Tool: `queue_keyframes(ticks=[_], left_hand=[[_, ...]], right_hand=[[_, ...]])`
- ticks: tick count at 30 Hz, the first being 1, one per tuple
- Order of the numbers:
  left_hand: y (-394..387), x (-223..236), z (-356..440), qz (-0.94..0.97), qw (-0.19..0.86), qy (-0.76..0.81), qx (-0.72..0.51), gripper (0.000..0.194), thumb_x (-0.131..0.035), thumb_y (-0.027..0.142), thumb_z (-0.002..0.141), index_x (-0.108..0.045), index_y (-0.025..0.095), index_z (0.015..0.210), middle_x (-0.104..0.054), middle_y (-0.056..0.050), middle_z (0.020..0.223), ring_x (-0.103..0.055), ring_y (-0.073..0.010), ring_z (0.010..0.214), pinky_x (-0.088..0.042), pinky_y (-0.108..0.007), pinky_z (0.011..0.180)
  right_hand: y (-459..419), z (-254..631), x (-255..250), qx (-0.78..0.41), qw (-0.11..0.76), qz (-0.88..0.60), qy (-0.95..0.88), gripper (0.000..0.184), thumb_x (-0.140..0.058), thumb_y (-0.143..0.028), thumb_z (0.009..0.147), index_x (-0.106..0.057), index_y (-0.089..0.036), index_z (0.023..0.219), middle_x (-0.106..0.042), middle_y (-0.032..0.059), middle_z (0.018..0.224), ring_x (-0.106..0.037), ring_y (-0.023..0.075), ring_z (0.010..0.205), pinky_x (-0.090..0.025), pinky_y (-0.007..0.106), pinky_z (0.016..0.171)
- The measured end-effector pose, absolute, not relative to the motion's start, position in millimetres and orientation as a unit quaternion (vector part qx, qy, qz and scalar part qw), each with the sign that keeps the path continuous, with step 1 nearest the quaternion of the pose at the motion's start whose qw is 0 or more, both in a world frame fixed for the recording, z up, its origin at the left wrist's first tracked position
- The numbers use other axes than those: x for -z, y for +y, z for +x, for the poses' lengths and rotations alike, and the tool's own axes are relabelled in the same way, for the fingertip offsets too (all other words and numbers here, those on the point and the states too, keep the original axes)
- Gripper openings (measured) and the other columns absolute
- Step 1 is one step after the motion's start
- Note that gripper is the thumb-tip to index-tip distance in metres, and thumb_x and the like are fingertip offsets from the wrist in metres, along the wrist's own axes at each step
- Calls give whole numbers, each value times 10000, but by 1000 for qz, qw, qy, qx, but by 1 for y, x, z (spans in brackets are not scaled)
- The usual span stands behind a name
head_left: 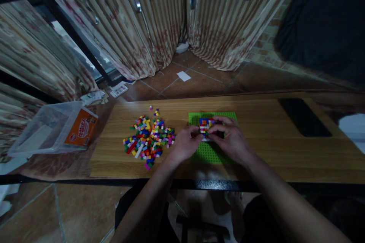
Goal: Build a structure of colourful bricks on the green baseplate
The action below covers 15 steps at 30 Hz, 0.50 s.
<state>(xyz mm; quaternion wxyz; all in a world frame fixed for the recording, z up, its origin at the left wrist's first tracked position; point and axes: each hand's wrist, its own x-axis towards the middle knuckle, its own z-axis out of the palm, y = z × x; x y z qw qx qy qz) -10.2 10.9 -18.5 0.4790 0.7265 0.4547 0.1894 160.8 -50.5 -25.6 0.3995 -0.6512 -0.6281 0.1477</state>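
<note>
A small build of multicoloured toy bricks (204, 122) stands on the green studded baseplate (211, 156). My left hand (186, 143) is closed at its left front side, thumb and fingertips pressed on the bricks. From the right, my right hand (230, 140) reaches over the baseplate, its fingers bent in and its thumb and index fingertip at the build's front edge. Both thumbs nearly meet by a few blue and white bricks there. The fingers partly cover the build, so single bricks under them are hard to make out.
Left of the baseplate lies a loose heap of coloured bricks (154, 134), with a few strays behind it. A flat black object (304, 117) rests on the table's right part. Beyond the table's left end stands a clear plastic bin (45, 129) with an orange label.
</note>
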Motion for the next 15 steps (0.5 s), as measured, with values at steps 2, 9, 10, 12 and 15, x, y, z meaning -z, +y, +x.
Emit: queue_keyframes(ticks=[2,9,10,12,15], left_hand=[[10,20,-8,724,474,461,-198,279,-582,239,830,-666,141,1077,-719,-40,845,-652,-147,744,-501,-235,679],[2,17,2,717,425,515,-202,293,-599,300,812,-675,143,1048,-698,-30,777,-627,-146,690,-459,-232,623],[1,16,4,713,420,524,-201,284,-597,295,808,-677,143,1036,-697,-29,774,-625,-146,684,-452,-231,614],[-1,15,7,706,413,539,-202,264,-591,283,800,-681,147,1008,-692,-26,760,-621,-146,670,-439,-231,596],[-2,14,10,694,416,551,-202,253,-588,278,787,-683,157,989,-680,-14,721,-614,-146,648,-426,-228,573]], right_hand=[[-50,160,25,-144,401,-655,-625,76,-669,-210,753,-723,-263,751,-595,65,1178,-525,273,1141,-432,487,970],[-47,159,26,-145,410,-662,-610,46,-684,-201,728,-693,-241,707,-614,73,1152,-553,269,1101,-436,480,957],[-47,159,27,-144,411,-662,-609,40,-685,-204,726,-688,-239,706,-615,74,1150,-553,269,1099,-435,480,958],[-47,160,27,-145,414,-661,-609,29,-689,-216,722,-678,-239,708,-615,71,1150,-553,268,1101,-432,481,961],[-47,163,25,-155,415,-658,-610,32,-688,-237,723,-666,-243,702,-615,64,1149,-554,265,1104,-423,484,965]])
